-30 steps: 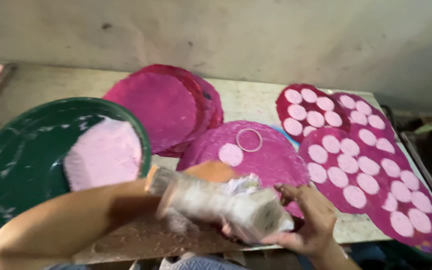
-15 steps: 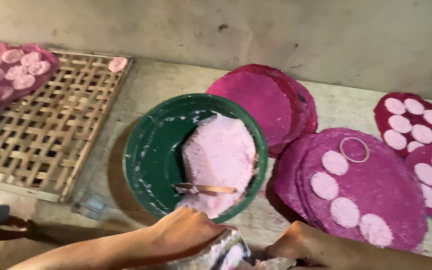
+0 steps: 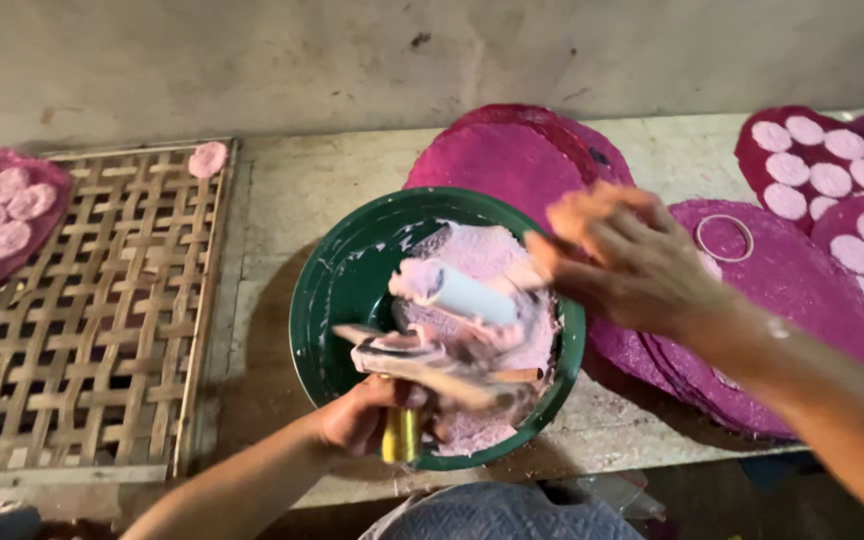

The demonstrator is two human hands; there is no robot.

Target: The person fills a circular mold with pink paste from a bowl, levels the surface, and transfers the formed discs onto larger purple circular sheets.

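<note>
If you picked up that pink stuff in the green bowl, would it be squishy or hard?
Probably squishy: the pink dough sits in a soft lumpy heap in the bowl. Likely sticky too, since smears cling to the bowl wall and coat the white tube at the right hand. It would probably sag, not hold its shape.

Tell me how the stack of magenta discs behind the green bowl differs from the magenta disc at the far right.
The stack of discs behind the green bowl shows a bare, plain top, while the far-right disc carries rows of pale pink rounds. The stack looks a brighter magenta, while the far-right disc is a darker, redder shade. The bowl hides the stack's near edge, while the far-right disc lies well clear of it. Both are flat, round and lie on the same bench.
</note>
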